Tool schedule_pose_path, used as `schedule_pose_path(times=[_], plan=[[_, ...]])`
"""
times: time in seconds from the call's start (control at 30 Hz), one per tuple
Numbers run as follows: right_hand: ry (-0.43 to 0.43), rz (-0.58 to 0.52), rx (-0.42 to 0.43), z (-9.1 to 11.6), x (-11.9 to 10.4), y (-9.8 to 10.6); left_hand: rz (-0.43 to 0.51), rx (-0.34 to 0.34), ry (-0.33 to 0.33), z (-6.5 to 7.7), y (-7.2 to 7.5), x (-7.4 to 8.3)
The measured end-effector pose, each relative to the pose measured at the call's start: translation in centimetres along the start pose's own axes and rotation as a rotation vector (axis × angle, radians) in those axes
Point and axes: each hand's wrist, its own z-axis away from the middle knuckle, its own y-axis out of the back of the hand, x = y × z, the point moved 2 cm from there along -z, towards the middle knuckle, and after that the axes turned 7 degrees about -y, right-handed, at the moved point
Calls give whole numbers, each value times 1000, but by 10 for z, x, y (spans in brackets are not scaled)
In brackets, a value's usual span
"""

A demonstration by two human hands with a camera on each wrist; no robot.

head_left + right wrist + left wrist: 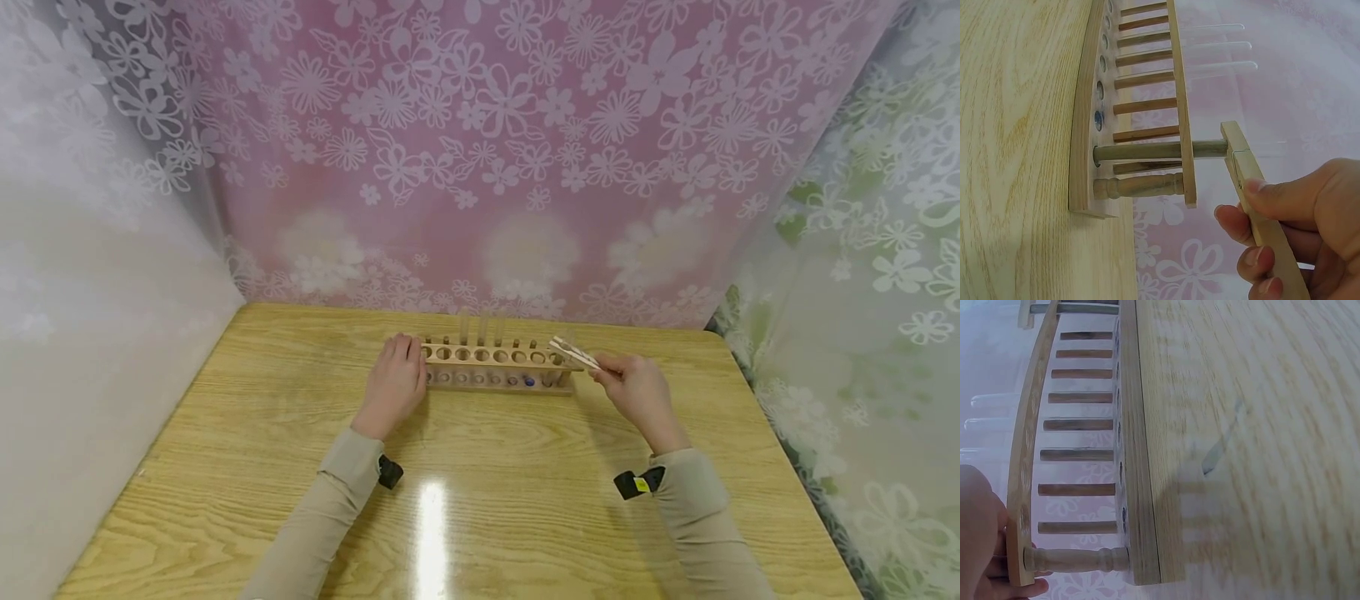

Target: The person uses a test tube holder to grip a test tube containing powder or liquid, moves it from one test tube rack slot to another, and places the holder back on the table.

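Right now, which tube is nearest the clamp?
The tube standing through the rack near its right end, where the clamp is; the other three tubes stand in a row near the middle, rounded ends up.

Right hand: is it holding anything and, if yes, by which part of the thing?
The right hand holds the clamp by its part farther from the rack.

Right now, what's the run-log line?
left hand: grips end of wooden rack | right hand: grips wooden clamp | test tube: in rack, clamp at upper part
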Motion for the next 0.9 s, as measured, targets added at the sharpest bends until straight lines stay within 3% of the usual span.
schedule_pose_path(times=[0.23,0.9], plan=[[-6,38,20,1,-2,4,17,-74,44,0,0,1],[-28,31,112,8,-23,29,-31,-45,9,1,2,0]])
